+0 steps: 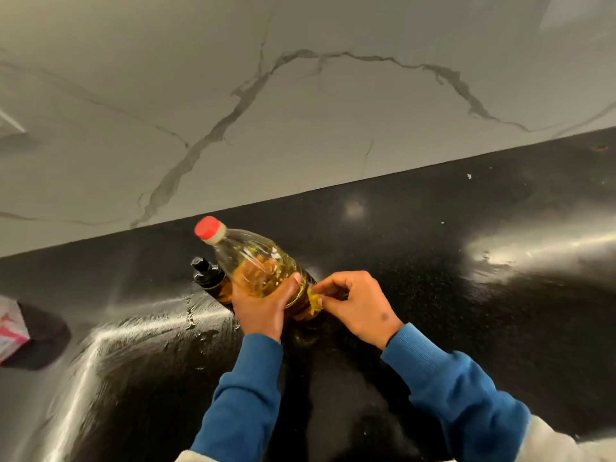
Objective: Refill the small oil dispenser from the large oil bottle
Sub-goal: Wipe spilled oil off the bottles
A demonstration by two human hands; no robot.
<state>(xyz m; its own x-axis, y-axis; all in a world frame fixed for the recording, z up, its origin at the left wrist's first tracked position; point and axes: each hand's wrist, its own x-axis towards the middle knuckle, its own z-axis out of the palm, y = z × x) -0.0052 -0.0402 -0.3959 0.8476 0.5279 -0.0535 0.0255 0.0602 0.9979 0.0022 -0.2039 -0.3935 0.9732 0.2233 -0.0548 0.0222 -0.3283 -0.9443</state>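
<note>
The large oil bottle [256, 261] is clear plastic with golden oil and a red cap [208, 227] screwed on. It stands tilted on the black counter [433, 261]. My left hand [263, 303] grips its body from the front. My right hand [356, 303] pinches a yellowish bit of label [315, 300] at the bottle's right side. The small oil dispenser [213, 281], dark amber with a black pump top, stands just left of and behind the big bottle, partly hidden by my left hand.
A grey marble-veined wall [300, 111] rises behind the counter. A pink and white packet [10, 328] lies at the left edge. Wet or oily streaks [190, 315] shine on the counter left of the bottles.
</note>
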